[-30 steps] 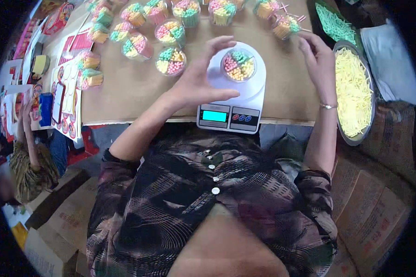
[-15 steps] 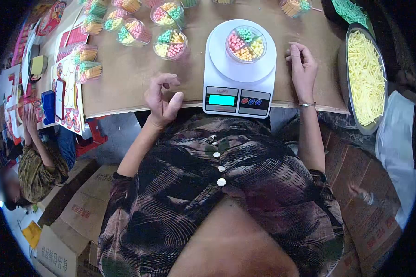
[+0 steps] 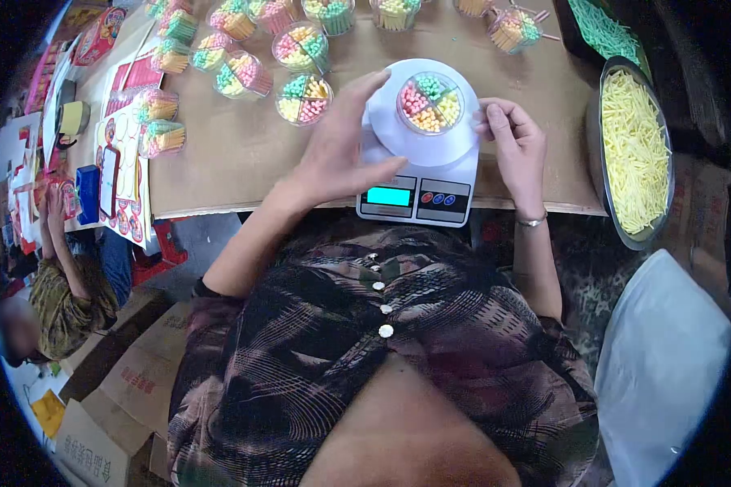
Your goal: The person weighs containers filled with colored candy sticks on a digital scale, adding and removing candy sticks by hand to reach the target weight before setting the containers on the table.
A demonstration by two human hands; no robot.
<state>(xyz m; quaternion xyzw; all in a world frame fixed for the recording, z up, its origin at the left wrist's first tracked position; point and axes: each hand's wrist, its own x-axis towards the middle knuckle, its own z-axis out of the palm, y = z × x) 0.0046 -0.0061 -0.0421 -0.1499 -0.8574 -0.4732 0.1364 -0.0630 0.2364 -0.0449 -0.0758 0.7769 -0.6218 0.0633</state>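
Observation:
A round clear cup (image 3: 429, 102), divided into sections of green, yellow, orange and pink sticks, stands on the round plate of a white kitchen scale (image 3: 374, 151). The scale's display glows cyan. My left hand (image 3: 339, 150) is spread at the left side of the scale, thumb and fingers wide apart and nothing between them. At the scale's right edge is my right hand (image 3: 512, 142), its fingers curled with the thumb against the forefinger. Whatever those fingertips may hold is too small to make out.
Several filled cups (image 3: 304, 99) stand left of and behind the scale. On the right are a metal bowl of yellow sticks (image 3: 638, 154) and a dark tray of green sticks (image 3: 605, 31). A co-worker's hands (image 3: 54, 207) are at the far left, near a phone (image 3: 108, 180).
My left hand has moved up and right beside the scale and opened wide. My right hand has come left to the scale's edge. The cup remains on the scale.

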